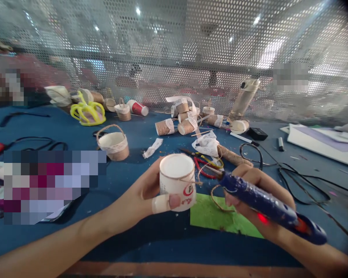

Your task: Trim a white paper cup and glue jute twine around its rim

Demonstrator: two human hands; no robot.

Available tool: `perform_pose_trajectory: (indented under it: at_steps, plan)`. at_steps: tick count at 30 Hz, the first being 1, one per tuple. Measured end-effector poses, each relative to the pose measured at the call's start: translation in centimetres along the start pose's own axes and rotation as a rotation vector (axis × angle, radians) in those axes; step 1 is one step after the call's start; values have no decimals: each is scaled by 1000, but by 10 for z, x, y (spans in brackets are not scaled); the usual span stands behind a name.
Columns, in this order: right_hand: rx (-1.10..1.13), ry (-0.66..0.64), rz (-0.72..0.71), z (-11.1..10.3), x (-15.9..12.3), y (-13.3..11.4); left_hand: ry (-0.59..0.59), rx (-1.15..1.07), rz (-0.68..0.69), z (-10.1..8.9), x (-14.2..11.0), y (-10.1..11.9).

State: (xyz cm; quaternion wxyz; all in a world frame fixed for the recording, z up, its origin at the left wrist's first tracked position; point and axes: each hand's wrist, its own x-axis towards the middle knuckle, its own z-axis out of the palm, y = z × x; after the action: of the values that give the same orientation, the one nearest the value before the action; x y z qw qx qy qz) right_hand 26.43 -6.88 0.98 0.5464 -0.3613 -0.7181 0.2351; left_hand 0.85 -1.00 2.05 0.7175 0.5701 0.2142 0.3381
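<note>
My left hand (150,197) is wrapped round a white paper cup (176,185) with red print, its round white end facing up and its thumb bandaged. Thin twine (188,180) runs round the cup near its upper edge and trails off to the right. In my right hand (258,189) is a blue hot glue gun (261,200) with a red light glowing; its nozzle points left towards the cup, a little apart from it. A loop of twine (216,197) hangs by my right fingers. Beneath lies a green sheet (205,212).
A small twine basket (114,146) stands at the left. Scissors (204,166) and a twine roll (234,156) lie behind the cup. Further back are several wrapped cups (187,125), a yellow crown-like piece (87,112) and a perforated metal screen (162,58). Black cables (301,185) coil at right.
</note>
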Motion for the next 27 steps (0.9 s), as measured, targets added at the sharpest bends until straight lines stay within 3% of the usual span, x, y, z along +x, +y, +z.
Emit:
perform_pose_trajectory:
  at_steps: [4,27]
  plan:
    - [-7,-71,-11,1,-3,1,80,72,-35,-1,-1,1]
    - [-241,-70,-54,-2,-6,-4,218,249,7,12,-1,4]
